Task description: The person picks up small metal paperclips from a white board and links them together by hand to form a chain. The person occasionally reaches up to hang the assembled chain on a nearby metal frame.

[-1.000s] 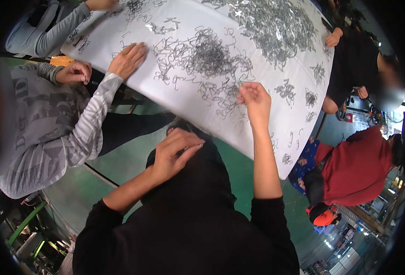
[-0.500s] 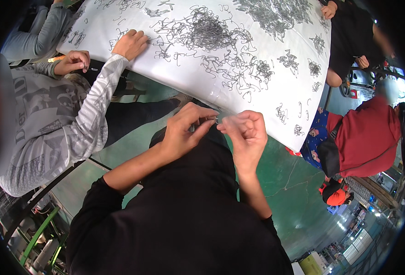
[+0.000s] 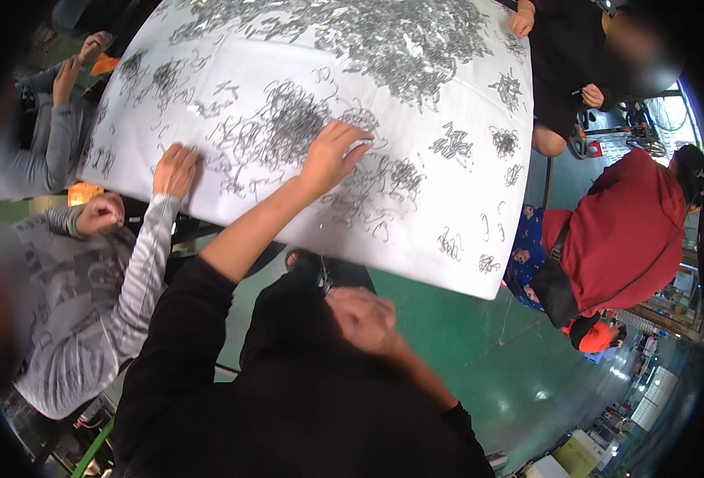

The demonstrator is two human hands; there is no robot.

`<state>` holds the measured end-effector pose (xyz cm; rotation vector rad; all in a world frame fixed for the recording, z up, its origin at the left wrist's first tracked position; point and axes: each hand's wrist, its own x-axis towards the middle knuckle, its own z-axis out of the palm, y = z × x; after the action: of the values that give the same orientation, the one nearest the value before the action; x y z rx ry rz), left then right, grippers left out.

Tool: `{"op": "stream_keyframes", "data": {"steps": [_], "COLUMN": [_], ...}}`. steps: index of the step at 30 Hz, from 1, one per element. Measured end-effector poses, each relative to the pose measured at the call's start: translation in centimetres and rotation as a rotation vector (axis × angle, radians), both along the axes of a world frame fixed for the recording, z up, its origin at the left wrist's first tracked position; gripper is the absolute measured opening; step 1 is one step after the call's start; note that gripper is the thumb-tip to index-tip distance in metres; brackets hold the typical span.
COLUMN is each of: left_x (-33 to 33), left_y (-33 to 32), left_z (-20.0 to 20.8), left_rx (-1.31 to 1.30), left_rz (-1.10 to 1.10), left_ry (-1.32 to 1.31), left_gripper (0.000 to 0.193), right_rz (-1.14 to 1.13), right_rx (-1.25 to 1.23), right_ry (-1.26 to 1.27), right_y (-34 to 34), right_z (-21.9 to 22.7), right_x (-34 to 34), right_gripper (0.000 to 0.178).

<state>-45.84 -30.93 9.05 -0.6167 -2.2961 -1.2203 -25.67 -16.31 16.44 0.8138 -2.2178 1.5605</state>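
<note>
Well, one wire tangle (image 3: pixel 292 126) flanked my left fingers (image 3: pixel 338 137), one grey heap (image 3: pixel 416 48) beyond; whether these or my right fingers (image 3: pixel 360 309) gripped anything, I couldn't tell.

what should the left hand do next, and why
Perhaps pinch one of the dark curved pieces: the left hand has its fingers out over them on the white table, while the blurred right hand is away from the pieces. Whether either hand already holds one, I cannot tell.
</note>
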Motion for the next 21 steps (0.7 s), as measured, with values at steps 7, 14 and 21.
{"op": "stream_keyframes", "data": {"steps": [7, 14, 21], "left_x": [-15.0, -17.1, -5.6], "left_y": [6.9, 7.7, 2.6], "left_z": [-4.3, -4.4, 1.0], "left_rx": [-0.412, -0.697, 0.016], "left_rz": [0.042, -0.003, -0.030], "left_ry": [-0.095, -0.167, -0.455], "left_gripper": [0.015, 0.012, 0.018], "right_rz": [0.249, 0.203, 0.054], "right_rx": [0.096, 0.021, -0.037], "right_ry": [-0.079, -0.163, -0.121], "right_y": [2.7, 2.3, 0.2], "right_z": [-1.4, -0.8, -1.4], "right_x": [-1.8, -2.2, -0.9], "right_gripper": [0.023, 0.012, 0.014]}}
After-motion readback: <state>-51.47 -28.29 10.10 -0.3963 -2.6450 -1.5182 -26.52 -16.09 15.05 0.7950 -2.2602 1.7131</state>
